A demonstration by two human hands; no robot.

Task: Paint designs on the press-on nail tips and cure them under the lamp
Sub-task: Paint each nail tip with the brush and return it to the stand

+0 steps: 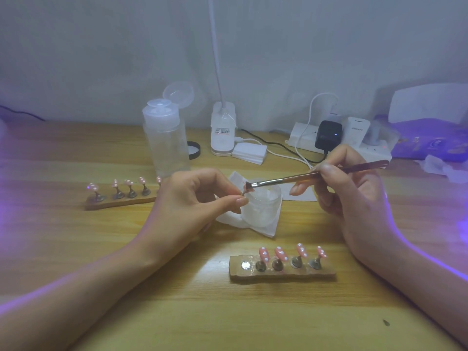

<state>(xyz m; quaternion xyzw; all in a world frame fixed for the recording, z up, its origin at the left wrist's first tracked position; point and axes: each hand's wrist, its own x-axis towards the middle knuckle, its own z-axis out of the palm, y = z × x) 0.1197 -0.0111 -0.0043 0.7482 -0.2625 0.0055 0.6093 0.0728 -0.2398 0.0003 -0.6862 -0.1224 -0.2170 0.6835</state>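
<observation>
The pink nail tip (pixel 247 186) looks tiny, light, stiff and probably slick with wet gel, so it is best held by its little stem. The left hand (pixel 197 196) pinches it there above the clear jar (pixel 263 206) on the counter (pixel 126 249). The right hand (pixel 347 188) grips the brush (pixel 304 176) in its fingers (pixel 326 171), bristles touching the tip.

Wooden table (pixel 76 249) against pale wall (pixel 101 46), violet glow.
</observation>
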